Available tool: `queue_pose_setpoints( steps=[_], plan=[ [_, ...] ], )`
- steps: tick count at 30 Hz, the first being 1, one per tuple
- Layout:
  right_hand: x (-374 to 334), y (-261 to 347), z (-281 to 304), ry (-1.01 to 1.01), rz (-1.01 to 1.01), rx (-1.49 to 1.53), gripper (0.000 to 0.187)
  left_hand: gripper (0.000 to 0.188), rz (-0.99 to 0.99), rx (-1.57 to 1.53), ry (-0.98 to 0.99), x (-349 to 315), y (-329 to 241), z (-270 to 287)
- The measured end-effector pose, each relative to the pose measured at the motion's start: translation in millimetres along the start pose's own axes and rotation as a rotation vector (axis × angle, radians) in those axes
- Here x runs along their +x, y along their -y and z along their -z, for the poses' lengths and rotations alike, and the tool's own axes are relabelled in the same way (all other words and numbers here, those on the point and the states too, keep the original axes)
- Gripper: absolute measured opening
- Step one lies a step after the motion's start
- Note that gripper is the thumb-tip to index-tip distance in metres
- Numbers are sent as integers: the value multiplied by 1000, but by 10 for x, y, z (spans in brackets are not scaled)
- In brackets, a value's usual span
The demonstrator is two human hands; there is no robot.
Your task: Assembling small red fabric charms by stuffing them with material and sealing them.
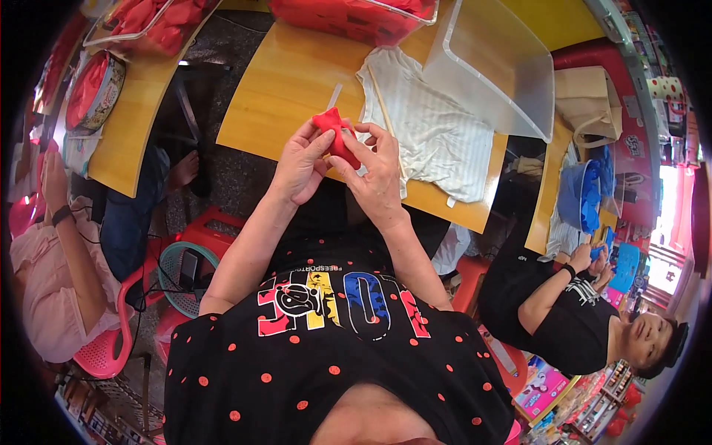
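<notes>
Two bare hands meet over the near edge of a yellow wooden table (297,89), both pinching one small red fabric piece (335,133). The left hand (302,165) curls its thumb and fingertips around the left side of the piece, and the right hand (377,174) grips the right side, its fingers bent around the lower end. The red fabric piece is held just above the table edge, in front of the person's chest, its top flaring into short points. Just beyond the hands a thin pale stick (386,119) lies on a white ribbed garment (434,133) spread flat on the table. Past the garment a clear plastic lid (497,67) rests tilted, and beside it stands a clear bin of red material (356,18). Farther left, on another yellow table, sit a second clear bin with red contents (148,26) and a round tin (93,89) also filled with red. One person in a pink top (44,282) sits at the far left on a pink plastic chair (107,348). Another person in a black shirt (571,311) sits at the right, hands near blue pieces (589,193).
</notes>
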State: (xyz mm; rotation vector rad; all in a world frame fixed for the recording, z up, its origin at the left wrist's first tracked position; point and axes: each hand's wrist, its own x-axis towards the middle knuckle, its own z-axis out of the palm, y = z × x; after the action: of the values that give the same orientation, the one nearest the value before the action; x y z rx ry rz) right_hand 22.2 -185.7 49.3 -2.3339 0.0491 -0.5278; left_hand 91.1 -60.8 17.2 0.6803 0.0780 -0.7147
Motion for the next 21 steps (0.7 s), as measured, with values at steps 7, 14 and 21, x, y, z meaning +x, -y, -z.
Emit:
queue_pose_setpoints(
  steps=[7, 14, 21],
  plan=[
    [61, -139, -63, 56, 15, 31, 32, 26, 94, 16, -29, -1, 46, 101],
    [47, -4, -140, -21, -254, 375, 27, 25, 45, -84, -27, -25, 43, 240],
    [562, 89, 273, 159, -438, 980, 23, 41, -117, -123, -61, -308, -286, 436]
  ],
)
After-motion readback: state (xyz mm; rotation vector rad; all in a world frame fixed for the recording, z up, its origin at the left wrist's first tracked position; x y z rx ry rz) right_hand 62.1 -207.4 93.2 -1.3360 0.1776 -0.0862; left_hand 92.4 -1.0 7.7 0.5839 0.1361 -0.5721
